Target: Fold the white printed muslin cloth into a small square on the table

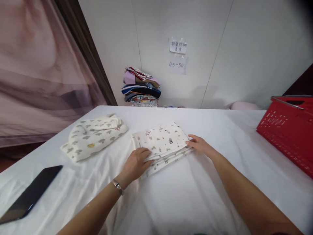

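Note:
A white cloth with small printed figures (162,138) lies folded in layers on the white-covered table. My left hand (137,163) grips the near left edge of its upper layers, the thumb under them and the fingers on top. My right hand (199,145) pinches the right corner of the same cloth between thumb and fingers. Several fold edges show along the near side, the lowest layer reaching closest to me. To the left rests a second cloth (94,135), white with grey mushroom-like shapes, loosely folded and touched by neither hand.
A dark phone or tablet (33,192) lies at the near left. A red plastic basket (290,130) with a metal handle stands on the right. Behind the table's far edge rises a stack of folded fabrics (141,87). Handwritten paper signs (178,47) hang on the wall.

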The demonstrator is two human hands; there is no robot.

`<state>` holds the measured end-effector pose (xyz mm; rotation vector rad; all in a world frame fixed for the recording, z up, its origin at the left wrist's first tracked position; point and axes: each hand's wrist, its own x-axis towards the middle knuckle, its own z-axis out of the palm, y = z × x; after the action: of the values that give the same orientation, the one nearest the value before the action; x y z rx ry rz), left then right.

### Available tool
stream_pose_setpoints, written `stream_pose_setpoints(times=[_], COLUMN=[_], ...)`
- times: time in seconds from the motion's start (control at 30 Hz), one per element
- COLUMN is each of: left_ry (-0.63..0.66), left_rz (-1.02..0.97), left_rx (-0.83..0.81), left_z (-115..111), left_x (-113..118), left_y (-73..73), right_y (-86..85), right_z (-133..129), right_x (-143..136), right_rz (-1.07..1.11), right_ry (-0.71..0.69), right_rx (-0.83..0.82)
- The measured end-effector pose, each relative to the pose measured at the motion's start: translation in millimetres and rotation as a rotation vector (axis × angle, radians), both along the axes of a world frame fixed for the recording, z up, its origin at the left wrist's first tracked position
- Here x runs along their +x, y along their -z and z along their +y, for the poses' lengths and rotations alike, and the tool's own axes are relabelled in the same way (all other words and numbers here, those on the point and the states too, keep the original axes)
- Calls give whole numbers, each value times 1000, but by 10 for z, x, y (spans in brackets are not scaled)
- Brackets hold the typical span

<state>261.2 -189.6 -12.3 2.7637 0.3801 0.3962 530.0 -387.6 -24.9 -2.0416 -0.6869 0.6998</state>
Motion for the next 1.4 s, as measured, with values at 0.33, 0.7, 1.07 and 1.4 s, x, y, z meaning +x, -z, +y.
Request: stream_pose_setpoints(times=[0.33,0.7,1.07,1.4], left_ry=[-191,-141,-47,-36], left_rz=[165,111,-27,-55], left_rx=[-75,-44,143,415], left_z=[0,-80,-81,-431], left_x=[185,140,0,399], left_y=[-145,-126,70,-165], right_y=[198,130,96,174], right_z=[-63,-52,-104,-115], right_x=[23,-70,-20,20], right_rz=[-69,-505,-616,-752], right_ry=[-143,-58,-173,-180], right_rx=[263,95,-81,164])
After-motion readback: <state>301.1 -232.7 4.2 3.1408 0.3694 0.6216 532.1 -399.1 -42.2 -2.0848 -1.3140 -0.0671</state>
